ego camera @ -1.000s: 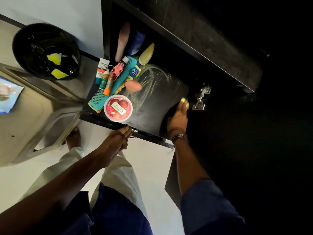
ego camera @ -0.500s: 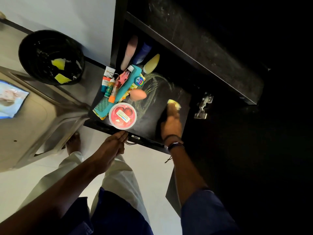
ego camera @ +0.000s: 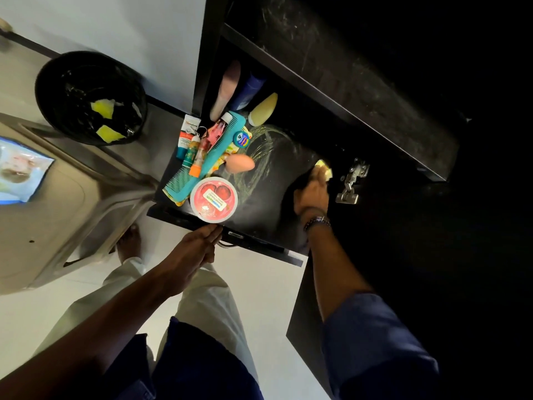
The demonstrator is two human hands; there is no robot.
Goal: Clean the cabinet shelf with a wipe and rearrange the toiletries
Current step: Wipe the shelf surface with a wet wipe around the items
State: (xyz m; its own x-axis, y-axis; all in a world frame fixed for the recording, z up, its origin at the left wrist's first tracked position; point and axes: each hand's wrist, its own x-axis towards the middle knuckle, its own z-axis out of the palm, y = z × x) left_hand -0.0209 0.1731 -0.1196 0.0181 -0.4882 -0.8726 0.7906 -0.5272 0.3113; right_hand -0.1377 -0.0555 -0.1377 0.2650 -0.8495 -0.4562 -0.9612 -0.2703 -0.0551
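My right hand [ego camera: 313, 192] has swung back out along the shelf [ego camera: 274, 209]. Half a second ago it was nearer the middle of the board, and now it sits at the right end, just beside the metal hinge [ego camera: 349, 180], about where it was a second ago. Its fingers [ego camera: 318, 176] lie stretched over the yellow wipe [ego camera: 325, 169] and press it flat on the shelf, with a corner of the wipe showing past the fingertips. The pale wiping streaks [ego camera: 261, 151] curve over the dark board between the wipe and the toiletries, much as before. My left hand [ego camera: 193, 255] has not shifted: its fingers are straight and together, holding nothing, their tips touching the shelf's front edge just below the red jar [ego camera: 214, 199]. The toiletries stay bunched at the left end. The teal comb [ego camera: 202, 160] lies on a slant, with tubes [ego camera: 191, 145] along its left side, a small blue tin [ego camera: 241, 138] at its upper end and a pink sponge [ego camera: 240, 164] just to its right. Behind them a yellow bottle [ego camera: 263, 109], a pink one [ego camera: 229, 88] and a blue one [ego camera: 248, 90] lean at the back. On the floor to the left the black bin [ego camera: 57, 111] holds used yellow wipes.
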